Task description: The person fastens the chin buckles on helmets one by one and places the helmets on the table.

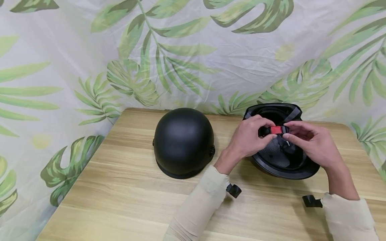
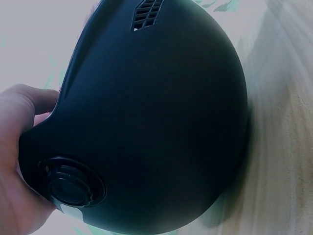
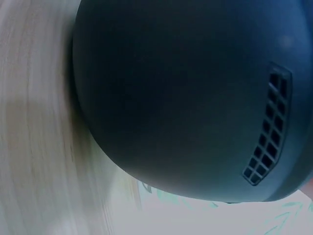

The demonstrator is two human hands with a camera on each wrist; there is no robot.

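Note:
A black helmet [image 1: 278, 172] lies upside down on the table at the right, its dark lining facing up. Over its opening, a red and black strap buckle [image 1: 275, 130] is pinched from both sides. My left hand [image 1: 250, 135] holds its left end between thumb and fingers, and my right hand [image 1: 315, 142] grips the right end. A grey strap [image 1: 292, 114] runs along the helmet's far rim. The left wrist view shows the helmet's outer shell [image 2: 161, 107] with a round side knob [image 2: 71, 188]; in the right wrist view a slotted vent [image 3: 269, 127] marks the shell.
To the left, a second black helmet [image 1: 184, 140] stands dome up on the wooden table [image 1: 120, 194]. A leaf-patterned cloth [image 1: 187, 50] hangs right behind the table's far edge. Black mounts stick out from both sleeve cuffs, one at the left cuff [image 1: 218, 179].

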